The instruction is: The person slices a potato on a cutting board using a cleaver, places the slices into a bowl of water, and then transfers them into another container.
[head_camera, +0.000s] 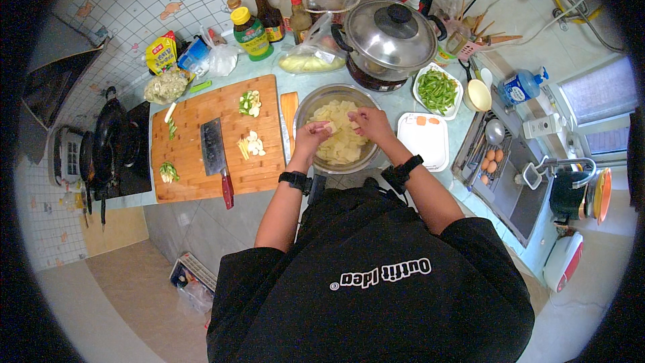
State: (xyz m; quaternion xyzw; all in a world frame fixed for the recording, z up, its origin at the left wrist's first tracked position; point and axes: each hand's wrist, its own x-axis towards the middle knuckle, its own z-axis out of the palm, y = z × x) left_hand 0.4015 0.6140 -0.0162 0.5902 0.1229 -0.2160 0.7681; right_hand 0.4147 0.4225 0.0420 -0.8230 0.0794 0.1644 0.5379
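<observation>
Both hands are over a stainless steel bowl (374, 156) full of thin pale slices (338, 148), which look like potato. Between the fingertips of my left hand (311, 138) is one pale slice (330, 127). My right hand (374, 123), at the bowl's right side, pinches another pale slice (355, 124), partly covered by the fingers. A wooden spatula (289, 116) lies between the bowl and a wooden cutting board (191, 106). On the board rests a cleaver (214, 147) with a red handle, its end past the front edge.
Small piles of chopped garlic (254, 143) and scallion (169, 172) sit on the board. Behind the bowl stands a lidded steel pot (390, 40). To the right are a dish of sliced green peppers (437, 92), a white tray (423, 143) and a sink (524, 206) with eggs (489, 164) on a rack.
</observation>
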